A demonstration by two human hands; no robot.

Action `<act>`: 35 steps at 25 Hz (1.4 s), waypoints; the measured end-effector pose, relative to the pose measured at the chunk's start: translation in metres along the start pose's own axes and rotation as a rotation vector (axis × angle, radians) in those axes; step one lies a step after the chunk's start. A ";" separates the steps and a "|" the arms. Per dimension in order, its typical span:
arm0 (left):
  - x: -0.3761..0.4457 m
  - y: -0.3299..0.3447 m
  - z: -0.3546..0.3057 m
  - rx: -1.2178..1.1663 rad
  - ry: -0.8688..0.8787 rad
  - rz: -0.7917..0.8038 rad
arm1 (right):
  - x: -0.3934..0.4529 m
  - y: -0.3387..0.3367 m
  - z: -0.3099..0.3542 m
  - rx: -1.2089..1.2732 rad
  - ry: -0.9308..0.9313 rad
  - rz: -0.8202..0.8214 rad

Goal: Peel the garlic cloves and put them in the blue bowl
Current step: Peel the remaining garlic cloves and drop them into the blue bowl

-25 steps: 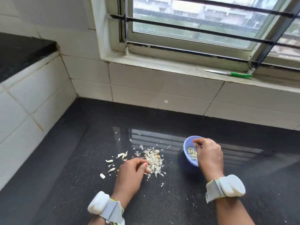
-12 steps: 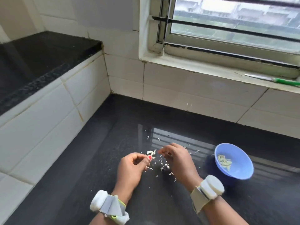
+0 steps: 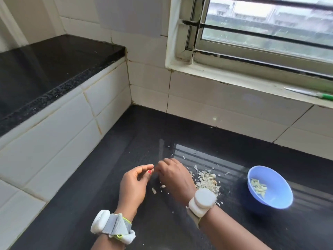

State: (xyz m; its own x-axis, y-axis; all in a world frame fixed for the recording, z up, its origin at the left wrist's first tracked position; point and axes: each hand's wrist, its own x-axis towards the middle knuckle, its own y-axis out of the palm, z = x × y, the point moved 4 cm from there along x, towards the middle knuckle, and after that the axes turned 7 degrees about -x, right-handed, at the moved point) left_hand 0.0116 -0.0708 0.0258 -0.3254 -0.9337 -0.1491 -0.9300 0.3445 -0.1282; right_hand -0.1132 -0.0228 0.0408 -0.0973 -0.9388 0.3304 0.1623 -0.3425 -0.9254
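A blue bowl [image 3: 278, 199] stands on the black counter at the right, with several peeled garlic cloves [image 3: 258, 185] inside. Left of it lies a pile of garlic skins [image 3: 207, 179]. My left hand [image 3: 134, 184] and my right hand [image 3: 173, 175] meet fingertip to fingertip left of the pile, just above the counter. Both have curled fingers that pinch a small garlic clove between them; the clove itself is almost wholly hidden by the fingers. One loose pale piece [image 3: 153, 190] lies on the counter under the hands.
The black counter [image 3: 126, 150] is walled by white tiles at the back and left, with a raised black ledge [image 3: 45, 69] at the left. A green-handled knife [image 3: 324, 96] lies on the window sill at the right. Skin flakes are scattered around the pile.
My right hand has left the blue bowl and joined my left hand. Both hands now work together left of the skin pile. The view has swung left.
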 end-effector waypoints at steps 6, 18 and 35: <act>-0.012 0.037 -0.021 -0.259 -0.015 0.080 | -0.031 -0.025 -0.026 1.003 0.722 -0.066; -0.032 0.100 -0.042 0.035 0.153 0.059 | -0.083 -0.065 -0.054 0.770 0.815 -0.279; -0.045 0.120 -0.030 -0.328 -0.184 0.138 | -0.091 -0.054 -0.068 0.843 0.789 -0.348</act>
State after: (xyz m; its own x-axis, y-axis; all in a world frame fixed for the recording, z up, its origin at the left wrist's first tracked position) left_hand -0.0903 0.0100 0.0467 -0.4426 -0.8376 -0.3201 -0.8947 0.3886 0.2204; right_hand -0.1795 0.0839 0.0484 -0.7890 -0.6114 0.0613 0.5697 -0.7653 -0.2996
